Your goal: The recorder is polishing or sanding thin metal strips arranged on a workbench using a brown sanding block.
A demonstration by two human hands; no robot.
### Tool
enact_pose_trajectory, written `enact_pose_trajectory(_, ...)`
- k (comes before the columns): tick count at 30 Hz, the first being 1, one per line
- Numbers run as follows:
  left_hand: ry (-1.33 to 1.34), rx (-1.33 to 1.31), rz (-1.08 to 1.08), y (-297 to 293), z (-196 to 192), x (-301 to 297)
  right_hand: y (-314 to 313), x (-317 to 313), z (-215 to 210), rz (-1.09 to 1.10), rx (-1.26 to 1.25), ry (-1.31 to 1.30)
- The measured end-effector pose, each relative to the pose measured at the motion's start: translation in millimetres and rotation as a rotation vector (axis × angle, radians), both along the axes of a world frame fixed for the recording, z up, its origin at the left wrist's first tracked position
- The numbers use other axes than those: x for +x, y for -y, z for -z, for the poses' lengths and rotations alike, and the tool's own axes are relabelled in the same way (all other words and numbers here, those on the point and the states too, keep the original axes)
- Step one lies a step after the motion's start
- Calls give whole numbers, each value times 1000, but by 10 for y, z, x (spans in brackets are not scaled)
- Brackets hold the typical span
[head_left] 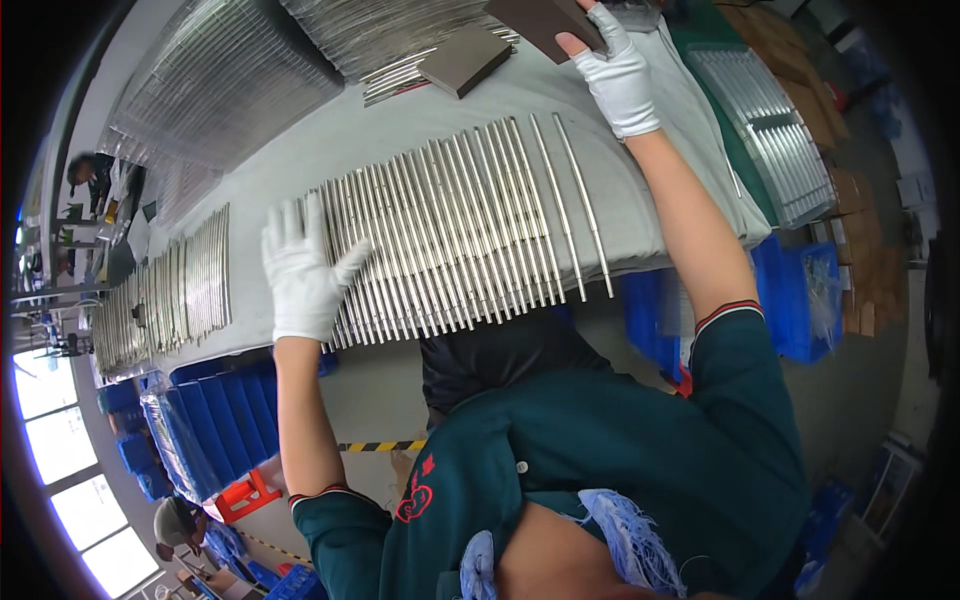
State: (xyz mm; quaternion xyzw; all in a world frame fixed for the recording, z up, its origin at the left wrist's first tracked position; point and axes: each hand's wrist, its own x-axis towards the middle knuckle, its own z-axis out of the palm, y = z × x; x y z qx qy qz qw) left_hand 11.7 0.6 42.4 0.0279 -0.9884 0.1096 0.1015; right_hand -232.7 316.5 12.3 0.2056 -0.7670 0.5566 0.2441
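Observation:
A row of slim, shiny metal rods point(440, 230) lies side by side across the pale cloth in front of me. My left hand point(303, 270), in a white glove, rests on the left end of that row with its fingers stretched and the thumb spread over the rods. At the far right, my right hand point(615, 80) grips a dark brown flat block point(545, 25); its white glove leaves the thumb tip bare. Two rods point(582, 205) lie a little apart at the row's right end. A second brown block point(466, 62) sits at the back on more rods.
The cloth-covered table point(640, 225) also bears a group of rods point(180, 285) at the left and stacked clear plastic trays point(220, 90) behind. More rods in a tray point(770, 130) lie at the right. Blue crates point(225, 425) stand below. Another person point(178, 525) is at lower left.

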Motion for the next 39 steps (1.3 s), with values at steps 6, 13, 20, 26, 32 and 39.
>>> enact_pose_trajectory(6, 139, 243, -718, 644, -54, 216, 116, 206, -191, -78, -21, 250)
enact_pose_trajectory(13, -195, 284, -362, 403, 277, 116, 134, 65, 25, -127, -69, 75)
enact_pose_trajectory(20, -152, 197, -436, 219, 224, 64, 260, 334, -319, -147, -91, 362)
enact_pose_trajectory(26, -177, 237, -423, -20, 220, -35, 214, 150, -34, -46, 186, 4)
enact_pose_trajectory(32, -140, 249, -450, -137, 192, 5, 335, 349, -306, -98, 112, 245)
enact_pose_trajectory(39, -357, 1419, -455, 503, 144, -7, 80, -74, 219, -158, -128, 30)
